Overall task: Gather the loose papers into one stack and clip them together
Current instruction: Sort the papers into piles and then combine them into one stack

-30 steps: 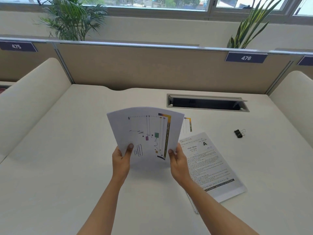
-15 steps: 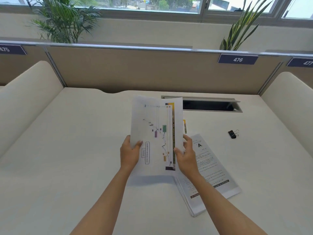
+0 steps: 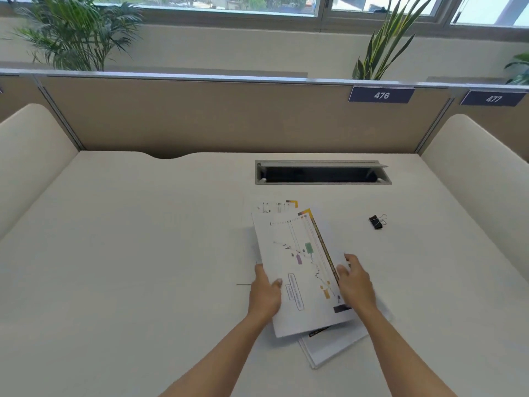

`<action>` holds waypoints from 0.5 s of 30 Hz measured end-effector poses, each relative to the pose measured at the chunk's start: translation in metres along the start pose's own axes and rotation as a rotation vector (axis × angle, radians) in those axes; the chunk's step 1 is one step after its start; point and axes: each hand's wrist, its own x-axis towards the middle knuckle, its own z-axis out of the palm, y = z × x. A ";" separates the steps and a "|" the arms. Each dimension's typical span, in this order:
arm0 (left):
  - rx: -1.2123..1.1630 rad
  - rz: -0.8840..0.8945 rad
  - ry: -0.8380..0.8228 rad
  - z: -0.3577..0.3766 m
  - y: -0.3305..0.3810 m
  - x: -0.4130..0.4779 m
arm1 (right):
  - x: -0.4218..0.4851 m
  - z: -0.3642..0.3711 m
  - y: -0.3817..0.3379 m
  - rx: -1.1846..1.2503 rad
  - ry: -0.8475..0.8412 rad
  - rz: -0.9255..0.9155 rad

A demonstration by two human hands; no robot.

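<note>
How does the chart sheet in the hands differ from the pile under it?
The chart sheet is on top, gripped by the left hand and right hand; the pile lies flat on the desk, untouched. The chart sheet shows coloured marks; the pile shows mostly blank white edges. They are turned at different angles. Both are white paper, unclipped.

We see a smooth, matt cream desk (image 3: 143,253). The papers (image 3: 297,270) are thin white paper with colour print. The clip (image 3: 375,222) looks like black metal with shiny wire handles. The back wall panel (image 3: 200,118) looks like soft brown cloth.
</note>
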 end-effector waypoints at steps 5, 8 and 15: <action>0.048 -0.049 -0.088 0.020 -0.010 -0.015 | 0.007 -0.017 0.019 -0.110 -0.011 0.048; 0.112 -0.075 -0.117 0.026 -0.012 -0.020 | 0.007 -0.021 0.022 -0.128 -0.031 0.039; 0.433 -0.093 -0.066 0.035 -0.010 -0.032 | 0.008 -0.017 0.024 -0.277 -0.019 0.041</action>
